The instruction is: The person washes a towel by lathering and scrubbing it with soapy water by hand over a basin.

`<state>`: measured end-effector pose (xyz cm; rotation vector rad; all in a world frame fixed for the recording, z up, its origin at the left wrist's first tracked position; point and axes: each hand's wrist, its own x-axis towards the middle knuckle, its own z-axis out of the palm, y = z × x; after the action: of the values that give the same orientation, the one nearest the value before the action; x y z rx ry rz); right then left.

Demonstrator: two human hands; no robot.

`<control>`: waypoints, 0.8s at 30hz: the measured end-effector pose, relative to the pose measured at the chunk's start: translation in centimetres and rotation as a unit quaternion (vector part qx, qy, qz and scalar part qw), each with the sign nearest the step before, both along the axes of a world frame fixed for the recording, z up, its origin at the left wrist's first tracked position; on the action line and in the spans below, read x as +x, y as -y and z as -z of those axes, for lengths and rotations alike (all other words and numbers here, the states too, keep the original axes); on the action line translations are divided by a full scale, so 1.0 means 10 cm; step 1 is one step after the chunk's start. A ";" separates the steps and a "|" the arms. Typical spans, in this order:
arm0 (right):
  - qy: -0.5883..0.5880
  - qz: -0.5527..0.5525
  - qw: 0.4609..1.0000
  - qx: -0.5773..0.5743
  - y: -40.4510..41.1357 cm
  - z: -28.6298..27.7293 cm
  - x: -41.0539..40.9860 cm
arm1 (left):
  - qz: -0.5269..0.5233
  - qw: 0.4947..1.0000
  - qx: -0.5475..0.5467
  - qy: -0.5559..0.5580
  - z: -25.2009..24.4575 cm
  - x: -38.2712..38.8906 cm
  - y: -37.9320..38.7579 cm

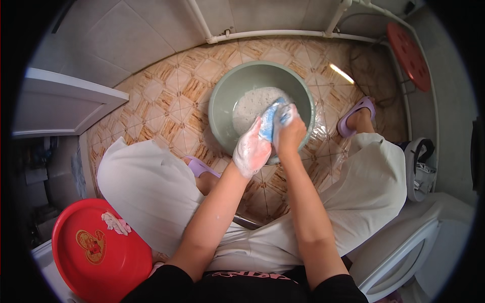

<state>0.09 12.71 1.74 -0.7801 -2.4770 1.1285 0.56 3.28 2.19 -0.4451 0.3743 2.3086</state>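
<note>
A wet, foamy blue cloth (268, 120) is bunched between my two hands above the green-grey plastic basin (223, 94). Thick suds cover my left hand (252, 149), whose fingers run into the cloth and are partly hidden by it. My right hand (291, 132), slightly blurred and also soapy, is closed around the cloth's other side. Under the hands, whitish soapy water (252, 102) with bubbles lies in the bottom of the basin. The basin rests on the tiled floor between my feet.
At the lower left stands a red plastic basin (68, 242) with a small pale cloth (115, 223) in it. A white pipe (273, 34) follows the far wall. On the right are a red stool seat (409, 57) and a white appliance with a round door (401, 261).
</note>
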 end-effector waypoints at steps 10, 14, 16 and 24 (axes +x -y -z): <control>-0.024 0.037 0.999 -0.013 0.04 -0.12 0.02 | -0.011 1.000 0.028 -0.003 -0.08 0.00 -0.05; -0.046 -0.040 0.998 -0.009 0.25 -0.24 0.11 | -0.036 0.995 0.037 -0.088 0.00 -0.10 0.12; -0.017 0.010 1.000 -0.011 0.08 -0.05 0.00 | -0.030 0.998 0.023 -0.044 -0.03 -0.05 0.06; -0.124 -0.074 0.989 0.018 0.38 -0.09 0.19 | -0.031 0.999 -0.006 -0.020 -0.07 -0.05 0.10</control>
<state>1.97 8.88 2.65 -0.4205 -2.3678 1.1488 0.03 2.31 2.87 -0.4223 0.3987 2.3804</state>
